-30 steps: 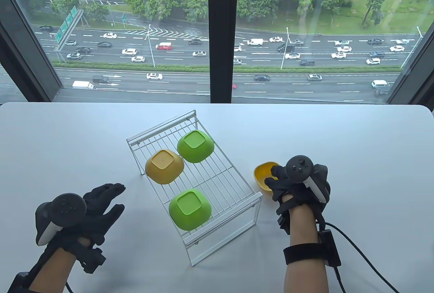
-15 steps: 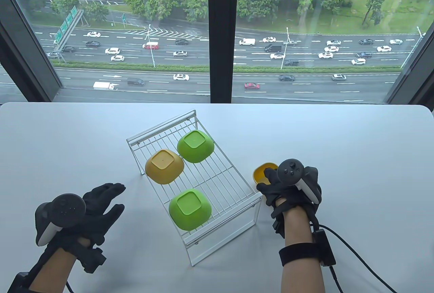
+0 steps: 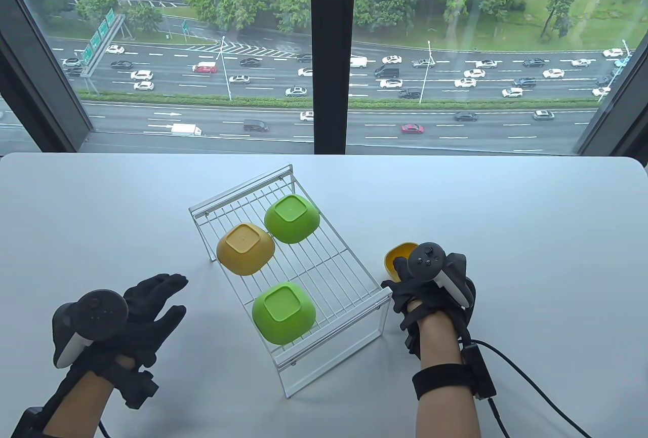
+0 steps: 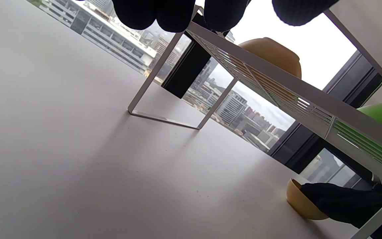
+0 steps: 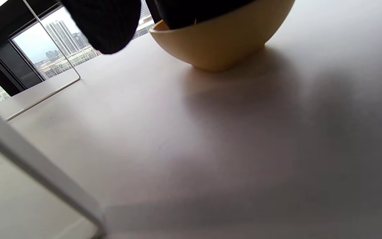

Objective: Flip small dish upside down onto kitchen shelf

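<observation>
On the white worktop (image 3: 531, 215), just right of the wire kitchen shelf (image 3: 324, 268), the small yellow dish (image 3: 396, 255) sits upright, tilted, under the right hand (image 3: 428, 281), whose fingers reach into it, gripping its rim. Left hand (image 3: 136, 306) hovers open, holding nothing.

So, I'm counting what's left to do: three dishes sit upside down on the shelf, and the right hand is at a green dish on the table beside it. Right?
Not quite: the dish at the right hand is yellow, not green, as the table view and right wrist view show. The rest holds: three dishes sit upside down on the shelf, and this one stands on the table beside it.
</observation>
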Action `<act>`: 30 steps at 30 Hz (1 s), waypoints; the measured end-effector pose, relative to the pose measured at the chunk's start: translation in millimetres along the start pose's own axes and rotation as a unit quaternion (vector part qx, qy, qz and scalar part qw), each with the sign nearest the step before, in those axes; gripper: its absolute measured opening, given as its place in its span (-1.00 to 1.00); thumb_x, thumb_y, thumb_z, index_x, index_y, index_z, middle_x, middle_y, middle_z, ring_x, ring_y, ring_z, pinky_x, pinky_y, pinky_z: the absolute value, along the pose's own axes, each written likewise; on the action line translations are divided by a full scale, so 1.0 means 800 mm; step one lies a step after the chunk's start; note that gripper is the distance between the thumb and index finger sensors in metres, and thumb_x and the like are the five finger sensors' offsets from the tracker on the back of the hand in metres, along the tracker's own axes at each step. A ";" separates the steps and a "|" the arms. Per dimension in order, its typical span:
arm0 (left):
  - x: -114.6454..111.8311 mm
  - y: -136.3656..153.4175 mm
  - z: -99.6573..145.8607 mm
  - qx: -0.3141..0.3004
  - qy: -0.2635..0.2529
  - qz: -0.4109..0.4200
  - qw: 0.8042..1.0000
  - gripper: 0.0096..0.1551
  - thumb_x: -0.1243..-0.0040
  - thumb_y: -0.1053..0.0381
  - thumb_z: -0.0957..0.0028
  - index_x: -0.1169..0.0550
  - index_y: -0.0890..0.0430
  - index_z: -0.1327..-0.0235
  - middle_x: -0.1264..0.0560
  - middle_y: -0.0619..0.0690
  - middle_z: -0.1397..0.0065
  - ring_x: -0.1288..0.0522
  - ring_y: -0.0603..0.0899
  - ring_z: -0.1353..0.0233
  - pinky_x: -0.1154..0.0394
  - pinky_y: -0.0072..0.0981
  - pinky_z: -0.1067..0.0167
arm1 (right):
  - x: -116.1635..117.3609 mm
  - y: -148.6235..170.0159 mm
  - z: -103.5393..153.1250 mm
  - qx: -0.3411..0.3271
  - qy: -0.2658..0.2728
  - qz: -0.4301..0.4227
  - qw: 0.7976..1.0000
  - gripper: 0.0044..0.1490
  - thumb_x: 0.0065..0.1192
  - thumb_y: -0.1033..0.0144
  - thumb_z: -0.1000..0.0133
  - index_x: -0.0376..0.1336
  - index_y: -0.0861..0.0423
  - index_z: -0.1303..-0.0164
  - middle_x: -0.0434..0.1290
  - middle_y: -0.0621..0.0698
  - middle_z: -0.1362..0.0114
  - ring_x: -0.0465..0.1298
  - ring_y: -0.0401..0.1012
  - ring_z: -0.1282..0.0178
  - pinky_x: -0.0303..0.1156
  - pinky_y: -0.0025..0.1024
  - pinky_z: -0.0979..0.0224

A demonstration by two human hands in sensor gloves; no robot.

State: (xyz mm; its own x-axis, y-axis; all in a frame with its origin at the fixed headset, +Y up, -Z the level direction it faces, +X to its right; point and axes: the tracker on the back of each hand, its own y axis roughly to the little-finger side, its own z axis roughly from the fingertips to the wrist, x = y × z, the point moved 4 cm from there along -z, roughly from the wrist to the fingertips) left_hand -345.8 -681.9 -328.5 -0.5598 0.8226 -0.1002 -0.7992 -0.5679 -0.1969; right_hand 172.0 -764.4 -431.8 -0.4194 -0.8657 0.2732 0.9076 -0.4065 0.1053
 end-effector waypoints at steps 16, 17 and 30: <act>-0.002 0.000 0.000 0.000 0.004 0.004 1.000 -0.19 -0.04 -0.33 -0.01 -0.32 -0.08 -0.56 -0.21 0.09 -0.68 -0.21 0.36 -0.58 -0.12 0.50 -0.47 | 0.001 0.025 0.002 0.059 0.068 0.043 0.995 -0.08 0.48 0.00 -0.01 0.16 0.06 -0.53 0.30 0.16 -0.52 0.29 0.05 -0.42 0.03 0.27 -0.57; -0.003 0.000 0.000 0.000 0.005 0.004 1.000 -0.19 -0.04 -0.33 -0.01 -0.32 -0.08 -0.56 -0.21 0.09 -0.68 -0.21 0.36 -0.58 -0.12 0.50 -0.48 | -0.001 0.025 0.002 0.055 0.073 0.050 0.995 -0.09 0.48 0.00 -0.01 0.17 0.05 -0.52 0.32 0.15 -0.51 0.31 0.05 -0.40 0.06 0.28 -0.55; -0.007 -0.002 0.000 -0.007 0.014 0.009 1.000 -0.19 -0.03 -0.33 -0.01 -0.32 -0.08 -0.56 -0.21 0.09 -0.68 -0.21 0.36 -0.58 -0.12 0.51 -0.47 | -0.046 0.074 0.026 0.086 0.106 -0.130 0.982 -0.41 0.32 0.08 -0.12 0.39 0.07 -0.31 0.50 0.14 -0.36 0.48 0.08 -0.27 0.16 0.42 -0.46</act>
State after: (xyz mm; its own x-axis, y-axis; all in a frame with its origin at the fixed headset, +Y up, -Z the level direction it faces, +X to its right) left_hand -341.8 -685.4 -328.1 -0.5671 0.8130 -0.1316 -0.7860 -0.5820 -0.2086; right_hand 241.6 -750.7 -416.0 -0.6150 -0.7884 0.0125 0.7520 -0.5818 0.3099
